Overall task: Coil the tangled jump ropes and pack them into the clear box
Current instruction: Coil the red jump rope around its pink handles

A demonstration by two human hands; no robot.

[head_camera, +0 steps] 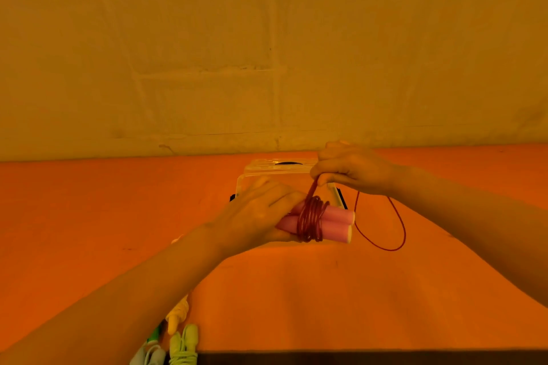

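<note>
Left hand (261, 213) holds two pink handles (335, 224) side by side, grip curled round their near ends, raised above the orange worktop (296, 290). Red rope (311, 221) wraps the handles in several tight glossy turns near mid-length. Right hand (353, 167) pinches the rope just above the coil; a thin loose loop (397, 234) hangs below that wrist. Clear box (281, 167) sits behind the hands, partly hidden. Yellow and green rope handles (184, 338) lie at the worktop's near edge.
</note>
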